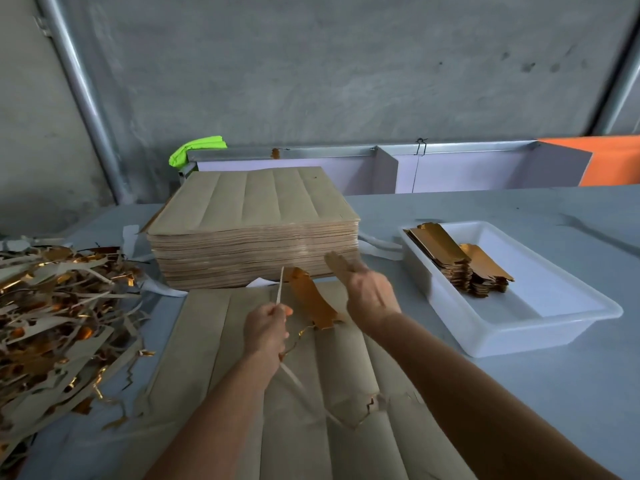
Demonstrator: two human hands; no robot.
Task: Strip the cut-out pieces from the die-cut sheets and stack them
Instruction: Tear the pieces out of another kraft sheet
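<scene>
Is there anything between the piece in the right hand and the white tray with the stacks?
Nothing visible. The right hand holds a piece left of the tray; only bare table lies between.

Grey table carries sheet stack, flat die-cut sheet, scrap heap, white tray.

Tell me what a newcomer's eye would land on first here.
The two hands at centre: the left hand pinches a thin waste strip, the right hand holds a cut-out piece above the die-cut sheet. Next, the tall sheet stack behind, and the scrap heap at left.
</scene>
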